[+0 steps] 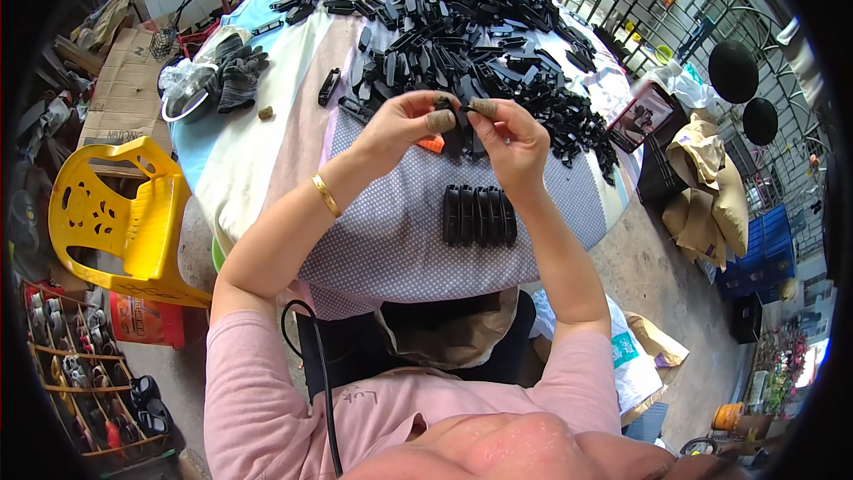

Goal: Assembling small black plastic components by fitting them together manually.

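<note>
Past row of curved blk plastic parts (482,215), L hand (402,129) grips slim blk plastic piece (454,140); R hand (514,140) pinches its top, prob. steadying.

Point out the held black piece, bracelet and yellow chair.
Black piece (454,140): head view, its lower part.
Bracelet (326,196): head view, middle of its band.
Yellow chair (147,233): head view, its seat.

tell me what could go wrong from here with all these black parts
The black piece between the left hand and right hand could slip and be hard to pick out from the similar-coloured pile just beyond. The row of black pieces might get knocked, as the right forearm passes close beside it. Small loose parts near the table's right side could be brushed off.
</note>
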### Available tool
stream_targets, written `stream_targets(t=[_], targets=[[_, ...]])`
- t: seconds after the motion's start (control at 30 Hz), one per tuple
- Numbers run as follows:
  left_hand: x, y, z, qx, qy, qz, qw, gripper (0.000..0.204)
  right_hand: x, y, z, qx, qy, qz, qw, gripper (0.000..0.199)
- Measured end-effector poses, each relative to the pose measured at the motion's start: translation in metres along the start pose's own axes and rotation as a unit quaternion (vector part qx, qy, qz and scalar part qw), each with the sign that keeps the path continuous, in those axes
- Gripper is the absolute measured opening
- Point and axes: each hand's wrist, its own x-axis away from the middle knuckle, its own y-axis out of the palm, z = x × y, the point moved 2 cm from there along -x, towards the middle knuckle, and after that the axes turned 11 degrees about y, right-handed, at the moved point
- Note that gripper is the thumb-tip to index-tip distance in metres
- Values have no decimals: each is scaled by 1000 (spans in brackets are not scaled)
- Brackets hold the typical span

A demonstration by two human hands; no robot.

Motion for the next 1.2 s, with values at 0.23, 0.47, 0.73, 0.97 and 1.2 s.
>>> stream_targets(t=[0.23,0.47,0.73,0.97,1.2], targets=[[3,9,0,38,-26,-28,999,34,6,-2,-7,167,-160,25,973,12],[5,16,2,4,-25,-41,999,39,6,-1,-11,243,-217,56,944,12],[5,8,1,36,-33,-27,998,39,11,8,-17,243,-152,-6,958,13],[5,5,3,74,-38,-17,996,35,7,11,-20,271,-151,-49,949,24],[-2,14,-7,-91,-32,-41,995,42,8,-6,-25,257,-41,0,965,33]])
